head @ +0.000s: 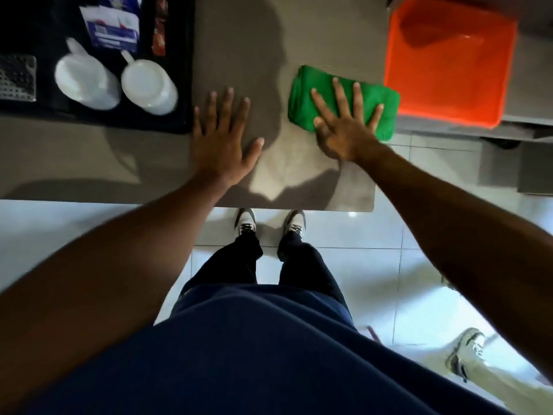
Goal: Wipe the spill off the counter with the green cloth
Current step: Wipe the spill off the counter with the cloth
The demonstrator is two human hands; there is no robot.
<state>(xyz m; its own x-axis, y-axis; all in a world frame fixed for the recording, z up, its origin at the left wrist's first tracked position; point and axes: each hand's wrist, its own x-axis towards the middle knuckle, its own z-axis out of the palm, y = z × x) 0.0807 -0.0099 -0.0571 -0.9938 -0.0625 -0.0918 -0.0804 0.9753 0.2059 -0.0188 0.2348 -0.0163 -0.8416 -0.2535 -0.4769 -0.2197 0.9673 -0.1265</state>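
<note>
Near the right edge of the grey surface (125, 163) the folded green cloth (386, 109) lies beside an orange tray (449, 70). The right hand (347, 127) presses it flat, grip spread, to drag it across; no spill is clearly visible. The left hand (223, 139), fingers splayed, grasps nothing and likely braces. Two white mugs (149, 86) sit on a black tray (187, 70), well apart.

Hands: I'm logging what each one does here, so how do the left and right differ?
The left hand lies flat on the bare counter; the right hand presses on the green cloth. The left sits beside the black tray, the right nearer the orange tray. Both are open, fingers spread, palms down.
</note>
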